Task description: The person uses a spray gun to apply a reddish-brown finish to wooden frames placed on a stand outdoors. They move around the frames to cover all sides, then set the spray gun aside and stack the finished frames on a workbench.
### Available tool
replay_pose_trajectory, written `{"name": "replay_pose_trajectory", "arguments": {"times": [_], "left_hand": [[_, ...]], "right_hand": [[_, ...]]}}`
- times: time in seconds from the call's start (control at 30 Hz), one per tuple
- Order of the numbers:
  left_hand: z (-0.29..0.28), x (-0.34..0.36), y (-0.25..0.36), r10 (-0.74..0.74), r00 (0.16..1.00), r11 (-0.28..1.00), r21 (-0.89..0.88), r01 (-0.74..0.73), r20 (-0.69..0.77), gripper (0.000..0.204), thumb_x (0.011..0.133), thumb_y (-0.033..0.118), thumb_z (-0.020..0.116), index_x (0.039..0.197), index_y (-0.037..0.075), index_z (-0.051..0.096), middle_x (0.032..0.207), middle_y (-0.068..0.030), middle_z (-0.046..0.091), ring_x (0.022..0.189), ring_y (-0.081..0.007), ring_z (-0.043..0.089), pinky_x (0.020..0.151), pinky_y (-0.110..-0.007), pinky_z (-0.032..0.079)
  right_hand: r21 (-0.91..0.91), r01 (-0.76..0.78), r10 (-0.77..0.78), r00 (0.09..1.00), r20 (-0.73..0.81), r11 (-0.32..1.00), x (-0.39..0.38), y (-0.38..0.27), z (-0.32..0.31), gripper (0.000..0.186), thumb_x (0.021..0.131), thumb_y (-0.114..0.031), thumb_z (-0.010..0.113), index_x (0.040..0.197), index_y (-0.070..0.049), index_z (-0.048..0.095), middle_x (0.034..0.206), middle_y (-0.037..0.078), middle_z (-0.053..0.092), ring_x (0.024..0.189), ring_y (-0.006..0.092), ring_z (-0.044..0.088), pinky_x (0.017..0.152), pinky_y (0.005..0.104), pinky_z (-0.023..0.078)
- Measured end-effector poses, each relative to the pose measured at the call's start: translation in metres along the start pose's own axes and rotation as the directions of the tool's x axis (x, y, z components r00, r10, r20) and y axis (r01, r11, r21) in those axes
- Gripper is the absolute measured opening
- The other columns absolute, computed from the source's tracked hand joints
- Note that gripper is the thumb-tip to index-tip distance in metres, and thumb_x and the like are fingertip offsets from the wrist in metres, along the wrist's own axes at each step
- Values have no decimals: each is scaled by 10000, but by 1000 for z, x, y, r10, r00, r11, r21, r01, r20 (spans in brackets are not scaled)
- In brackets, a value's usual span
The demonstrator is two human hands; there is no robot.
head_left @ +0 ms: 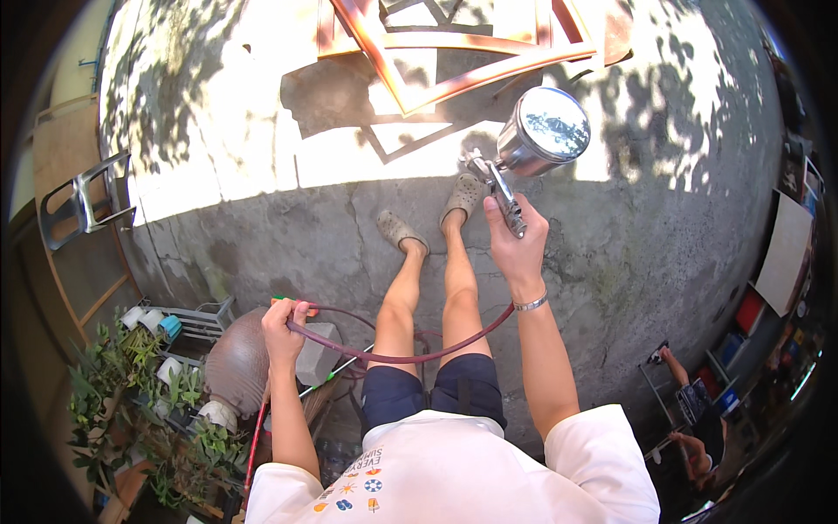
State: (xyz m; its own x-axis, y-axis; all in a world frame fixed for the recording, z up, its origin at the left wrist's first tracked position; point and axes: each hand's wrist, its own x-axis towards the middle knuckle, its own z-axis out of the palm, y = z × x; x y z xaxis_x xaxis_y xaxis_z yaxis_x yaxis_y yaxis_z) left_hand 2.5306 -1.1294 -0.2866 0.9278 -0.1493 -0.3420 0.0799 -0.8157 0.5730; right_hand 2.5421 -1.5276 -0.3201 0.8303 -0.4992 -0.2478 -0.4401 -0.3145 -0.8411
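My right hand (521, 243) is closed around the handle of a metal spray gun (499, 188). A shiny silver paint cup (546, 133) sits on the gun, its lid facing up. The nozzle end points away from me. In my left hand (284, 330) is a dark red air hose (410, 358), which sags in front of my thighs and rises toward the right wrist. Its joint with the gun is hidden by my right hand. Beyond the gun lies an orange-brown frame (476, 83) of angled bars in bright sun.
Potted plants (166, 410) and a large round brown jar (237, 354) stand at the left, with a grey block (319, 354) beside the jar. A grey plastic chair (83, 201) is farther left. Another person (698, 419) sits at the lower right. The concrete floor (628, 244) is cracked.
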Motion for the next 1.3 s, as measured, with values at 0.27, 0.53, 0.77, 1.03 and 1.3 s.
{"name": "replay_pose_trajectory", "arguments": {"times": [0.27, 0.53, 0.77, 1.03, 1.3], "left_hand": [[51, 36, 72, 10, 999, 999, -53, -7, 42, 343, 876, 262, 753, 704, 13, 590, 574, -85, 499, 520, -222, 471, 508, -354, 368], [112, 74, 153, 108, 990, 986, -137, -96, 85, 312, 844, 220, 769, 697, 16, 583, 582, -98, 500, 534, -265, 512, 508, -376, 382], [116, 88, 158, 112, 988, 983, -159, -94, 105, 325, 859, 241, 757, 695, 23, 580, 578, -97, 494, 525, -265, 503, 507, -382, 380], [52, 88, 83, 36, 992, 995, -100, -24, 120, 347, 898, 275, 725, 716, 19, 579, 559, -87, 439, 498, -227, 431, 501, -362, 343], [-28, 87, 12, -62, 994, 994, -89, 70, 94, 372, 922, 280, 703, 721, 1, 564, 566, -79, 443, 507, -186, 430, 497, -338, 345]], "right_hand": [[-22, -111, 99, 945, -312, 994, 135, 74, -111, 348, 952, -314, 688, 936, 33, 716, 700, 41, 672, 645, 91, 612, 608, 245, 473], [-240, -168, 25, 864, -503, 956, 246, 67, -231, 399, 955, -396, 662, 934, -3, 726, 665, 34, 658, 440, 67, 528, 366, 246, 385], [-241, -116, -16, 875, -484, 964, 263, 22, -252, 447, 936, -421, 681, 882, 22, 707, 647, 43, 649, 344, 85, 459, 318, 250, 351], [-182, -160, 135, 980, -146, 970, 167, -21, -137, 429, 940, -389, 690, 768, 3, 674, 602, -1, 600, 568, 62, 527, 534, 264, 385], [-106, -103, 116, 985, 131, 989, 72, -82, -15, 279, 920, -232, 718, 872, 36, 656, 614, 76, 559, 553, 115, 486, 527, 300, 397]]}}
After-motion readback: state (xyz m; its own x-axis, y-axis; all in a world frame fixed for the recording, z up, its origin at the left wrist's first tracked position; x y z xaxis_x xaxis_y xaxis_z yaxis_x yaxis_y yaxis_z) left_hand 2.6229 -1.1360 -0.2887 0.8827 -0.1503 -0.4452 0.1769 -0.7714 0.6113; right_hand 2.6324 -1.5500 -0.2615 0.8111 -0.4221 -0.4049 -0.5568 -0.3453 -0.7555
